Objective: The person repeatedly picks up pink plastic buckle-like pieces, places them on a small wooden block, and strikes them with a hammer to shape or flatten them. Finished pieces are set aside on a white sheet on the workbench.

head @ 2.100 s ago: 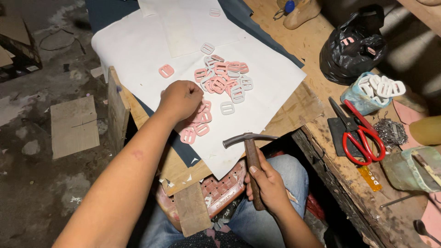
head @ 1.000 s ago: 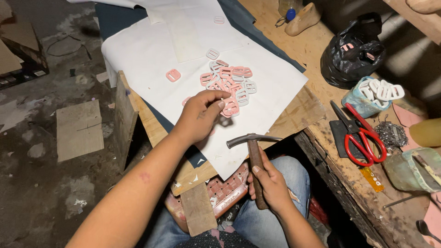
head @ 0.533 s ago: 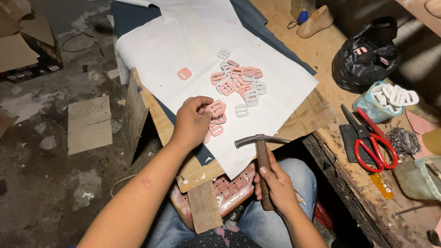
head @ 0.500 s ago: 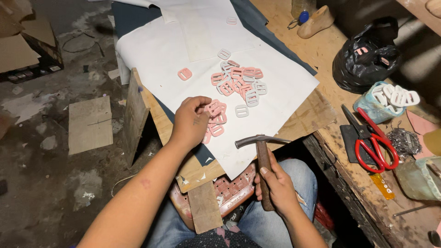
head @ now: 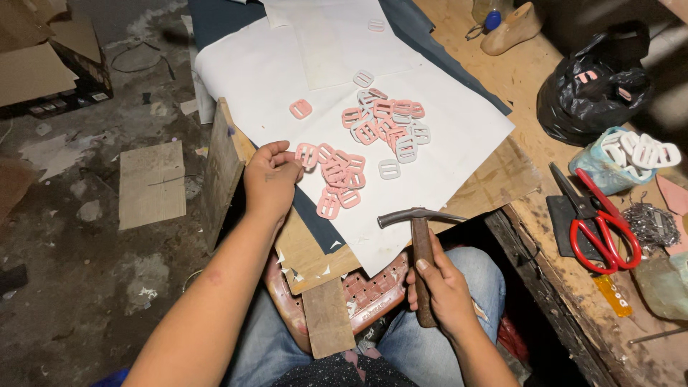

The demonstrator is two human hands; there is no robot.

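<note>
Head view: one hand at the pink buckles, the other gripping a hammer

Head camera looks down over the person's lap and a cluttered workbench. The left hand [head: 271,179] rests on the edge of a white sheet [head: 459,136], fingers curled, its fingertips pinching a pink buckle [head: 307,155] at the near end of a loose pile of pink buckles [head: 340,179]. A second cluster of pink and white buckles [head: 387,122] lies further up the same sheet, and a single pink one [head: 300,109] sits apart to the left. The right hand [head: 444,290] is closed around the wooden handle of a hammer [head: 419,236], whose dark metal head is level over the near edge of the sheet, just above the person's knee. Under the sheet lies a dark blue cloth [head: 315,222] on a wooden board [head: 308,258]. To the right, on the bench, are red-handled scissors [head: 598,226], a black plastic bag [head: 591,89] and a pale blue bag holding white buckles [head: 634,154]. Scraps of cardboard [head: 152,183] lie on the dirty floor to the left
</note>
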